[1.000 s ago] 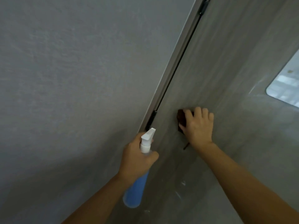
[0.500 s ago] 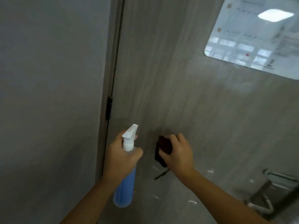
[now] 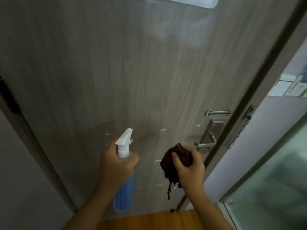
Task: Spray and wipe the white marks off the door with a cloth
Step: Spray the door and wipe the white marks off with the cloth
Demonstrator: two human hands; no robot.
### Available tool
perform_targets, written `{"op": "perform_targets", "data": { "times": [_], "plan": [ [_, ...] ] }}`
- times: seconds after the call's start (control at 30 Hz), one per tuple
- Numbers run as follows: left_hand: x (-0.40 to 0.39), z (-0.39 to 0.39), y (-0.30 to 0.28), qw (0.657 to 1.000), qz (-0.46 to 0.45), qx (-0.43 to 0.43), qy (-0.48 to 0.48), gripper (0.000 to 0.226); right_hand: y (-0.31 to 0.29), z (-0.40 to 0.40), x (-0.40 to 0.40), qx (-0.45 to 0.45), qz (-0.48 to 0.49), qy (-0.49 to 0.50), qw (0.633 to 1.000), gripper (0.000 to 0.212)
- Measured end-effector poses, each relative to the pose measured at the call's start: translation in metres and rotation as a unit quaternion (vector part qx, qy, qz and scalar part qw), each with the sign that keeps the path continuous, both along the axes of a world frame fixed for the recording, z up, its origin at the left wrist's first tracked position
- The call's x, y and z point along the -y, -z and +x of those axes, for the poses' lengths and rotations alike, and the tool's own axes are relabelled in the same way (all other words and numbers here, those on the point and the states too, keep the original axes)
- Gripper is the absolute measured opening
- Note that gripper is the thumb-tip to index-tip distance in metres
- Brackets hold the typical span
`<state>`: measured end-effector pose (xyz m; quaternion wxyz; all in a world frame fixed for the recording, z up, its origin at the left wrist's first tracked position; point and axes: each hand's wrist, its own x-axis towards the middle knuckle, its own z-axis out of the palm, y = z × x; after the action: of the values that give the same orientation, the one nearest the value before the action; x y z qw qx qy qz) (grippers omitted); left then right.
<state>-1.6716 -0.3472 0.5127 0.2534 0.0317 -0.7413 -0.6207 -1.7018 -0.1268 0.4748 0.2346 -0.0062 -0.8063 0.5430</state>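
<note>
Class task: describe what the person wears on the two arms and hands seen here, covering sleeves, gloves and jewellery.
Both forearms are bare up to the frame edge, with no sleeves showing. The left hand and right hand wear no gloves. No watch, ring or bracelet shows.

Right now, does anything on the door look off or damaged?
Only the white marks scattered on the door left of the handle. No damage visible; spray bottle and cloth are held clear.

Right hand (image 3: 189, 166) with bunched cloth (image 3: 174, 163) now off the door (image 3: 132, 72), lower, near the handle (image 3: 207, 143).
</note>
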Motion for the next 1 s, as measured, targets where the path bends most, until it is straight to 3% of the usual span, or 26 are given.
{"op": "perform_targets", "data": {
  "times": [0.2, 0.4, 0.5, 0.67, 0.8, 1.0],
  "plan": [
    [-0.063, 0.01, 0.021, 0.998, 0.0, 0.06, 0.015, 0.059, 0.003, 0.013, -0.055, 0.013, -0.033, -0.023, 0.999, 0.033],
    [-0.112, 0.032, 0.037, 0.999, -0.02, 0.033, 0.0, 0.048, 0.019, 0.021, -0.103, 0.039, -0.061, -0.038, 0.997, 0.034],
    [-0.13, 0.044, 0.044, 0.999, -0.032, 0.027, -0.02, 0.056, 0.031, 0.03, -0.12, 0.067, -0.078, -0.041, 0.994, 0.034],
    [-0.14, 0.053, 0.063, 0.999, -0.035, 0.035, -0.01, 0.053, 0.047, 0.042, -0.136, 0.098, -0.096, -0.048, 0.989, 0.046],
    [-0.137, 0.049, 0.072, 0.998, -0.039, 0.035, 0.019, 0.047, 0.046, 0.043, -0.132, 0.101, -0.104, -0.05, 0.988, 0.039],
    [-0.129, 0.038, 0.077, 0.998, -0.041, 0.012, 0.034, 0.056, 0.057, 0.044, -0.121, 0.094, -0.056, -0.03, 0.993, 0.035]
  ]
}}
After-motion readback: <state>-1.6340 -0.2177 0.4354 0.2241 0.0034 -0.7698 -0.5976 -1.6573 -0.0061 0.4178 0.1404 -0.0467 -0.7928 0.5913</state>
